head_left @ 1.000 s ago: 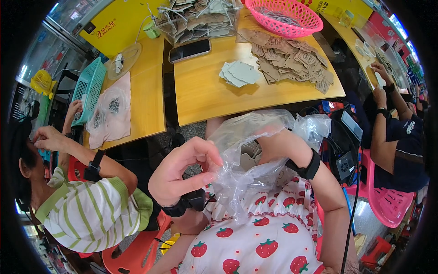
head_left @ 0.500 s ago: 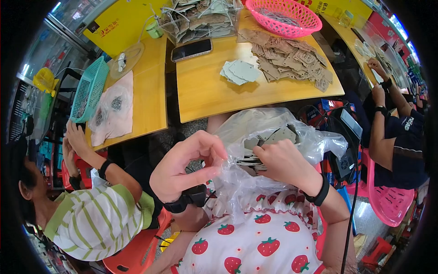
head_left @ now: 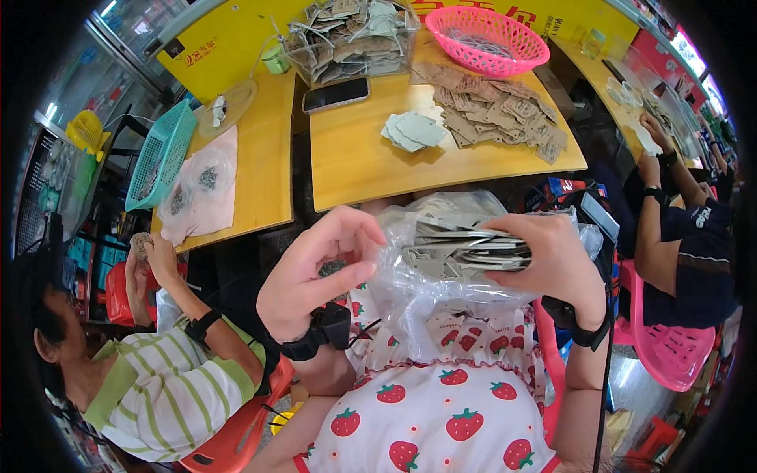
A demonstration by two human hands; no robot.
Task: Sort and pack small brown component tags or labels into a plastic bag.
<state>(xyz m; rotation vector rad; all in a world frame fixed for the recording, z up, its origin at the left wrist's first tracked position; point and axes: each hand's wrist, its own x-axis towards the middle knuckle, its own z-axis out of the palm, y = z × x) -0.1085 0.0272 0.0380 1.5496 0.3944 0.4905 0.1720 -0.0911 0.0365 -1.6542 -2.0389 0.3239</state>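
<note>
A clear plastic bag [head_left: 441, 293] rests on my lap, with many thin grey card pieces [head_left: 461, 251] inside. My left hand [head_left: 311, 276] curls its thumb and fingers at the bag's left rim and grips the film there. Around the right end of a fanned bunch of the cards, my right hand [head_left: 556, 256] is closed, thumb in front and fingers behind. The bunch lies sideways in the bag's mouth. The lower part of the bag's contents is partly hidden by crumpled film.
Ahead, a yellow table [head_left: 355, 169] bears white cards [head_left: 414, 130], brown cards [head_left: 505, 114], a phone [head_left: 337, 95], a filled clear bin [head_left: 355, 47] and a pink basket [head_left: 485, 39]. A person [head_left: 169, 378] sits left, by a teal basket [head_left: 158, 154]; another person [head_left: 670, 244] sits right.
My right hand has shifted right and now holds a bunch of cards at the bag's mouth. My left hand stays at the rim. The person on the left has raised something small.
</note>
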